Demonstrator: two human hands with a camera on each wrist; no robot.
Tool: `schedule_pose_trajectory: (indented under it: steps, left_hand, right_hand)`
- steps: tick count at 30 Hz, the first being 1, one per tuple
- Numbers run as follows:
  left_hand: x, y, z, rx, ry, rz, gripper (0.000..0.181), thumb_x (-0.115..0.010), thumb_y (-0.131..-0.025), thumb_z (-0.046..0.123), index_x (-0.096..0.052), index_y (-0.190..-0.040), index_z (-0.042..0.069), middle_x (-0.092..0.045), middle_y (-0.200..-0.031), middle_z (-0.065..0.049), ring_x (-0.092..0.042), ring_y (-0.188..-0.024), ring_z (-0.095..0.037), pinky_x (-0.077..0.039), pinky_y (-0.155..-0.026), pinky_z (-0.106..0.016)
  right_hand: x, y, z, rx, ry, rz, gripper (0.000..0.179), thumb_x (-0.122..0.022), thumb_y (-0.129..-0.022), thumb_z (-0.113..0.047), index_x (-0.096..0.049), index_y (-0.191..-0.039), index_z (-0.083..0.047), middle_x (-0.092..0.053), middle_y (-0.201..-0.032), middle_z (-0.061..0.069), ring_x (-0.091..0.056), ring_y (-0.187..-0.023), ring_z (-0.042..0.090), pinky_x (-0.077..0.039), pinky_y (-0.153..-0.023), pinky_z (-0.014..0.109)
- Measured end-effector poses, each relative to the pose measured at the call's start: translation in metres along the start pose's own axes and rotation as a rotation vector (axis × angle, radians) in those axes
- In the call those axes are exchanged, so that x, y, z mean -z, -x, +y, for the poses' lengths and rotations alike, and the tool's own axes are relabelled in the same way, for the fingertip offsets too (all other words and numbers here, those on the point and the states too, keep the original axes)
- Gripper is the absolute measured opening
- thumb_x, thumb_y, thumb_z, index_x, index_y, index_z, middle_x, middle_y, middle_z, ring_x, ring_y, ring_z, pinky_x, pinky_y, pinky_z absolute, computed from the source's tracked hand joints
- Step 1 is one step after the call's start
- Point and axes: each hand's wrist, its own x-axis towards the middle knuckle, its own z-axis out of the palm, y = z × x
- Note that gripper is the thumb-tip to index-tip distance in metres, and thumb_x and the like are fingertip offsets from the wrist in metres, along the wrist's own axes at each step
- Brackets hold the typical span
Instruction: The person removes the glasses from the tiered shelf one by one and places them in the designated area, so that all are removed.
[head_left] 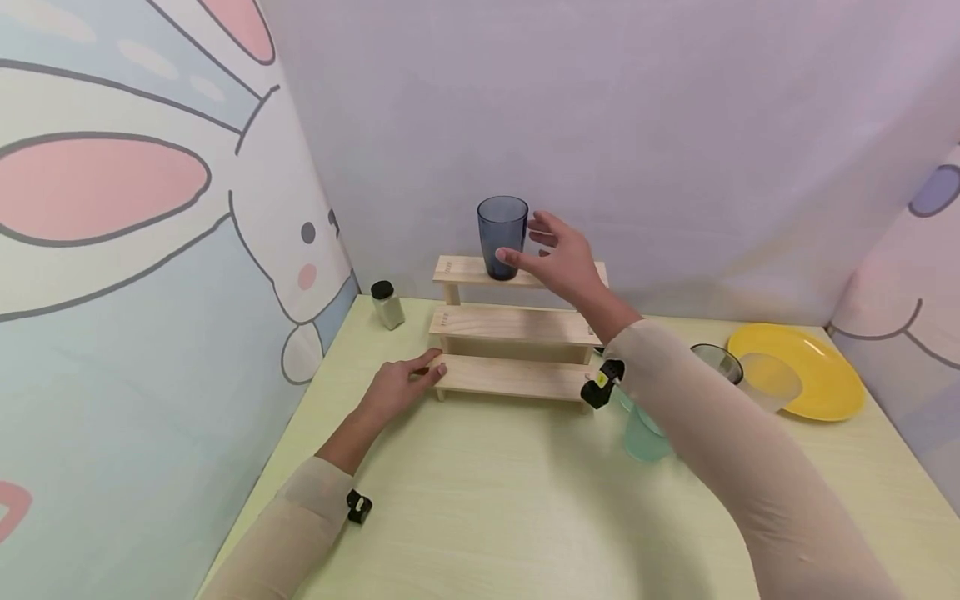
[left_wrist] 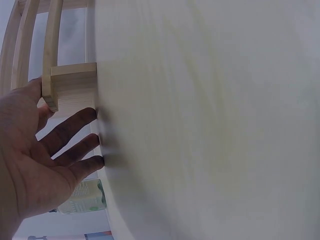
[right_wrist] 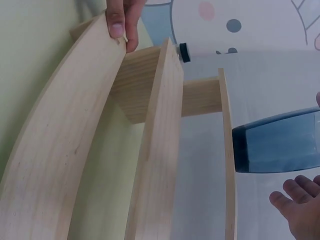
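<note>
A dark blue drinking glass [head_left: 502, 237] stands upright on the top board of a three-step wooden rack [head_left: 517, 377]. My right hand [head_left: 558, 258] is just right of the glass, thumb in front and fingers spread. In the right wrist view, a gap shows between those fingers [right_wrist: 295, 192] and the glass [right_wrist: 280, 142]. My left hand [head_left: 397, 387] pinches the left end of the rack's lowest board. Seen from the left wrist, thumb and index finger grip the board end [left_wrist: 52, 90], while the other fingers [left_wrist: 75, 142] extend beside it toward the table.
Behind the rack on the left stands a small jar with a black lid [head_left: 387, 305]. To the right are a yellow plate [head_left: 832, 375], a pale translucent cup [head_left: 772, 382], a dark-rimmed glass [head_left: 717, 360] and a green cup [head_left: 645, 437], partly hidden by the right sleeve.
</note>
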Motion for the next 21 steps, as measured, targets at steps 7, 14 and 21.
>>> schedule_pose_trajectory:
  steps: [7,14,21]
  left_hand:
    - [0.0,0.001,0.0,0.013,0.007,-0.009,0.061,-0.061,-0.11,0.059,-0.061,-0.16,0.025,-0.078,-0.136,-0.019,-0.075,-0.124,-0.04,-0.059,-0.103,-0.056]
    - [-0.001,0.001,0.0,0.008,0.019,-0.013,0.061,-0.062,-0.11,0.059,-0.061,-0.16,0.023,-0.079,-0.135,-0.017,-0.075,-0.124,-0.039,-0.058,-0.104,-0.056]
    - [0.0,0.0,0.001,0.01,0.013,-0.006,0.06,-0.062,-0.11,0.058,-0.062,-0.16,0.023,-0.079,-0.135,-0.017,-0.074,-0.127,-0.042,-0.058,-0.104,-0.058]
  right_hand:
    - [-0.012,-0.009,-0.006,0.002,-0.082,0.048,0.096,-0.093,-0.09,-0.05,-0.047,-0.169,-0.023,-0.058,-0.165,0.008,-0.054,-0.155,0.027,-0.05,-0.121,0.054]
    - [-0.02,-0.018,-0.009,-0.02,-0.133,0.071,0.092,-0.093,-0.091,-0.046,-0.048,-0.168,-0.022,-0.059,-0.162,0.008,-0.055,-0.153,0.027,-0.053,-0.119,0.052]
    - [-0.029,-0.024,-0.008,-0.043,-0.161,0.076,0.097,-0.091,-0.092,-0.046,-0.041,-0.171,-0.021,-0.054,-0.164,0.008,-0.051,-0.156,0.029,-0.053,-0.119,0.051]
